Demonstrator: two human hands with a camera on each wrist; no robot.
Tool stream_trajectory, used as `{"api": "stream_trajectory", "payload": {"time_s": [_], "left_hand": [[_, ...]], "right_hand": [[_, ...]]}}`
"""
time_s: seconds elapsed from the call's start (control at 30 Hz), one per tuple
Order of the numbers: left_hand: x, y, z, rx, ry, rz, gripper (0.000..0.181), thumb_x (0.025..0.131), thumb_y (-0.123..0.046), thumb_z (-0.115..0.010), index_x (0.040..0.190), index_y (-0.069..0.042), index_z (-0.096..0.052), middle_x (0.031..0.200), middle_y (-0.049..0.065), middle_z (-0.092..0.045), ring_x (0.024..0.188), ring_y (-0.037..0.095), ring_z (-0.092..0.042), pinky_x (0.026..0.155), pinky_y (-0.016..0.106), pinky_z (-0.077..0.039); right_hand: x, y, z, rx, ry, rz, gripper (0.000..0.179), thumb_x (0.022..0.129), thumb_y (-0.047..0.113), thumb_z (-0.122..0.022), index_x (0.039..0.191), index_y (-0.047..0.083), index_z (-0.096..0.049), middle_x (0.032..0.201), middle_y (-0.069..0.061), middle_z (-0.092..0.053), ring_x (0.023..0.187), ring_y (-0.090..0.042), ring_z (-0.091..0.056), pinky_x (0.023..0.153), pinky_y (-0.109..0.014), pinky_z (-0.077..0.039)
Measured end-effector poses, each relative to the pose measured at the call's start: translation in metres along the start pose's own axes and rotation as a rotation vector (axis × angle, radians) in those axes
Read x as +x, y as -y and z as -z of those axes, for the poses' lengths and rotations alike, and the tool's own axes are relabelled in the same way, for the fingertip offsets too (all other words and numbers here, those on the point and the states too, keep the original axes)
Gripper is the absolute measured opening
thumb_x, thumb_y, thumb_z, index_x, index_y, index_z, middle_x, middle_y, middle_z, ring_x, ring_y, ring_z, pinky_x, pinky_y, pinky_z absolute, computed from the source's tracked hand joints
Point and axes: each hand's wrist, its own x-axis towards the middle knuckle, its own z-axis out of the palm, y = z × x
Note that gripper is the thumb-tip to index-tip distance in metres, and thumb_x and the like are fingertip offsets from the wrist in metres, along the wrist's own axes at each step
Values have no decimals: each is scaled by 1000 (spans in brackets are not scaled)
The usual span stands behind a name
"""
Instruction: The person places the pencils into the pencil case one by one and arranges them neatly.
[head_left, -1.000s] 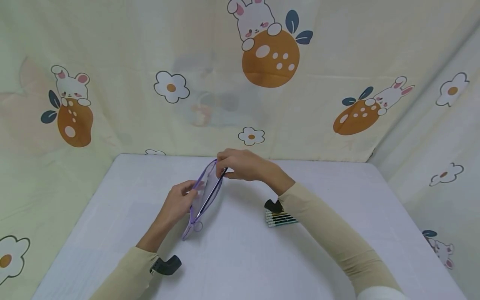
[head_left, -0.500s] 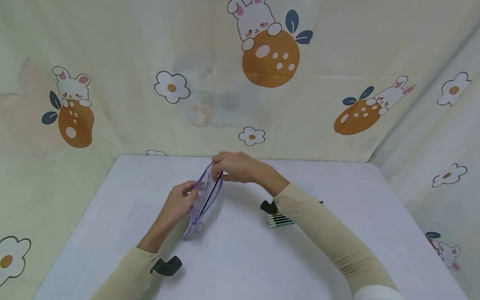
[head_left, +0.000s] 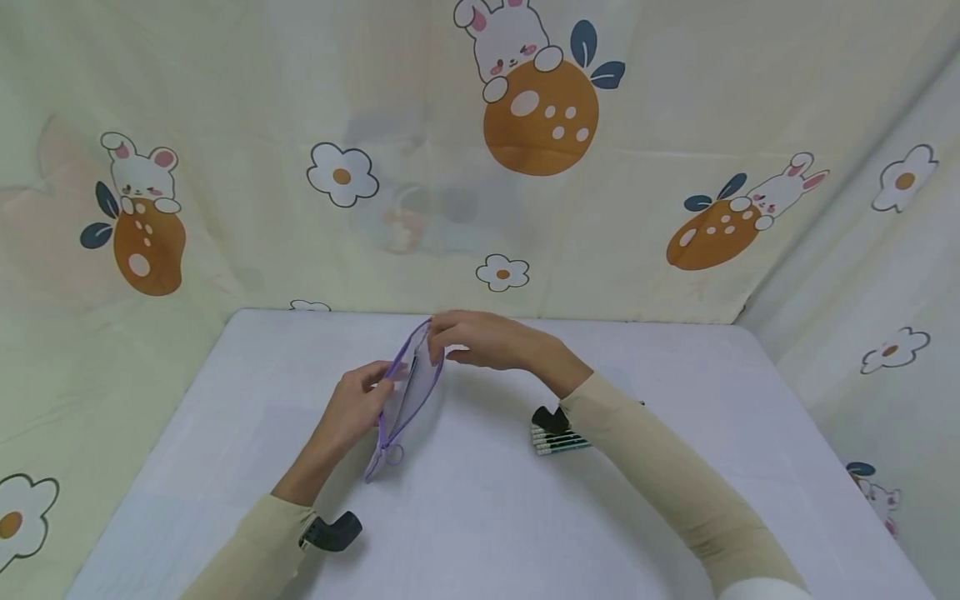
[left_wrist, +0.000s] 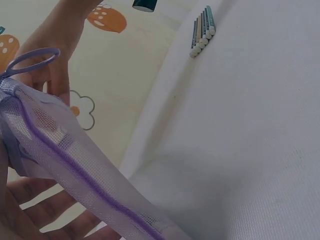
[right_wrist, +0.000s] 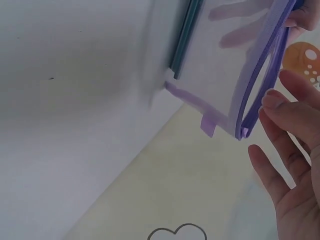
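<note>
A pale mesh zip pouch (head_left: 420, 375) with purple edging stands tilted over the table, its zipped mouth spread apart. My left hand (head_left: 363, 398) grips its left side, thumb against the edge and fingers behind the mesh. Teal pencils (right_wrist: 186, 37) lie along the bottom of the pouch in the right wrist view. At the far end of the mouth is my right hand (head_left: 480, 340). Its fingers are spread and loosely bent beside the purple edge, and no pencil shows in them. A row of several pencils (head_left: 558, 442) lies on the table beneath the right forearm.
The table (head_left: 480, 517) has a white cover. A patterned curtain (head_left: 420, 100) hangs behind it and along the sides. Black wrist cameras (head_left: 333, 532) stick out from both sleeves. A purple ring (left_wrist: 35, 62) hangs at the near end of the pouch.
The dark pencil in my right hand has gone down into the pouch and left its fingers. My right hand stays near the pouch's far end. The left hand has barely moved.
</note>
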Motion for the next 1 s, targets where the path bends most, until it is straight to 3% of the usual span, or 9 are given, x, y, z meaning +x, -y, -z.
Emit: {"api": "stream_trajectory", "payload": {"time_s": [0.27, 0.57, 0.83, 1.0], "left_hand": [[-1, 0, 2, -4, -3, -10, 36, 103, -19, -50, 132, -9, -66, 133, 13, -67, 116, 35, -65, 69, 33, -56], [-1, 0, 2, 11, 2, -14, 36, 102, -18, -49, 133, -10, -66, 131, 12, -68, 110, 32, -66, 70, 34, -56], [-1, 0, 2, 11, 0, -13, 36, 103, -18, -49, 132, -10, -66, 132, 14, -67, 107, 30, -66, 68, 32, -55], [-1, 1, 1, 6, 4, -18, 35, 103, -18, -49, 132, -10, -67, 133, 15, -66, 113, 34, -66, 67, 32, -54]], "right_hand": [[-25, -7, 2, 99, 4, -28, 20, 92, 5, -73, 106, 20, -74, 112, 9, -66, 111, -7, -60, 101, -26, -48], [-56, -17, 3, 232, 26, -100, 22, 92, 6, -73, 106, 23, -74, 110, 9, -68, 109, -8, -62, 99, -29, -50], [-82, -27, -2, 252, 35, -183, 25, 92, 9, -74, 109, 27, -73, 113, 5, -70, 109, -4, -61, 99, -31, -51], [-99, -31, -6, 254, 41, -230, 28, 91, 10, -75, 111, 29, -73, 112, 14, -67, 109, -5, -61, 98, -32, -52]]}}
